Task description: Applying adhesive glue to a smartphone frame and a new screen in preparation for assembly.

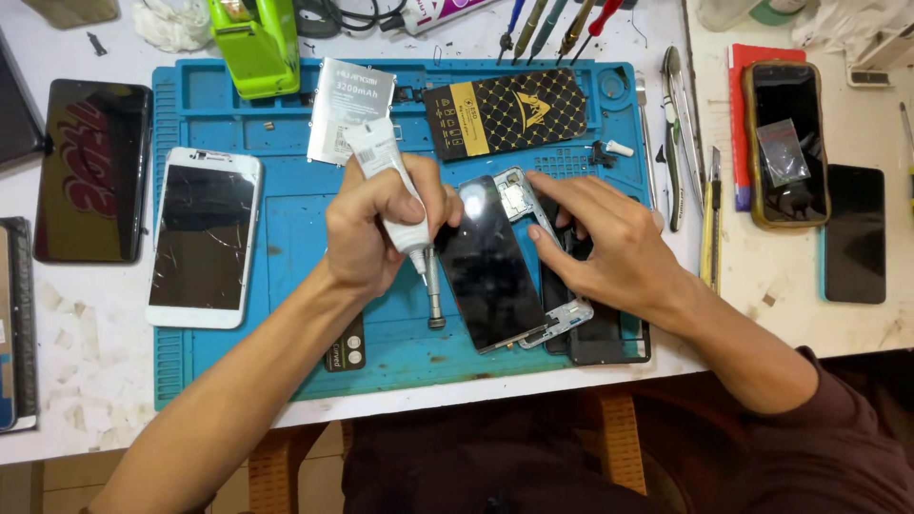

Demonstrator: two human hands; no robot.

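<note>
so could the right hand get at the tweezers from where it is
Probably yes. The tweezers lie bare at the mat's right edge, just beyond the right hand, with nothing between. That hand is pressing on the phone frame, though, so it would have to let go.

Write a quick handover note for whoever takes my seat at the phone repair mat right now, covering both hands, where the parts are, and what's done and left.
Left hand: shut on the white glue tube, nozzle down by the dark screen panel.
Right hand: fingers pressing the silver phone frame on the blue mat, holding nothing.
Done: panel is laid over the frame, partly offset.
Left: no glue bead is visible; panel not seated flush.
Nearby: cracked white phone at left, tweezers at right.
</note>
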